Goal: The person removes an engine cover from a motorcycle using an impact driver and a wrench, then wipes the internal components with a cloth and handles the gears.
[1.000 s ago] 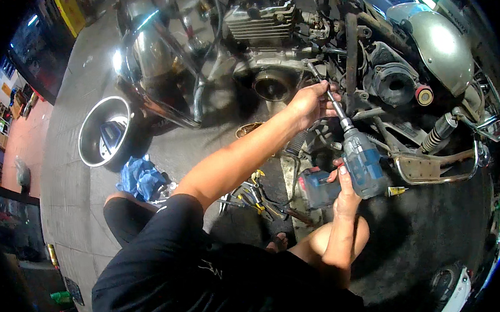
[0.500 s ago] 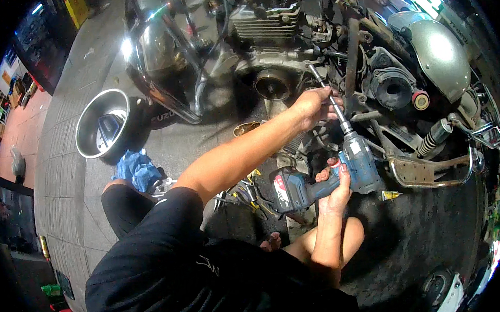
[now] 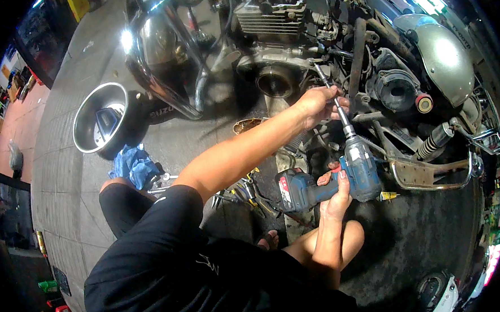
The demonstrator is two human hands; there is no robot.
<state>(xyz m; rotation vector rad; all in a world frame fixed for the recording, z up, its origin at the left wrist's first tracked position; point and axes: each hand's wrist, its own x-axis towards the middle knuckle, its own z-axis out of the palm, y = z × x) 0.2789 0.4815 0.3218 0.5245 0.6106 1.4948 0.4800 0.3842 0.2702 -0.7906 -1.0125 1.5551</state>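
Note:
My right hand (image 3: 337, 198) is wrapped round the handle of a blue and black cordless impact wrench (image 3: 359, 170), its battery pointing left. A long silver extension bar (image 3: 342, 116) runs from the wrench's nose up toward the engine. Farther up, the fingers of my left hand (image 3: 318, 106) close round that bar. The bar's far end meets the lower right side of the motorcycle engine (image 3: 271, 22), beside a round dark opening (image 3: 274, 82); whether it sits on a bolt is too small to tell.
A metal bowl (image 3: 82, 145) with a blue-grey part in it stands at left, near a crumpled blue cloth (image 3: 133, 166). Pliers and other hand tools (image 3: 252, 196) lie before me. Chrome tubing (image 3: 164, 84) rises at far left; frame parts, a shock absorber (image 3: 434, 140) and a footrest bracket (image 3: 426, 174) fill the right.
The view has shifted slightly. Both hands keep their holds on the impact wrench and extension bar, and the bar still points at the same spot on the engine.

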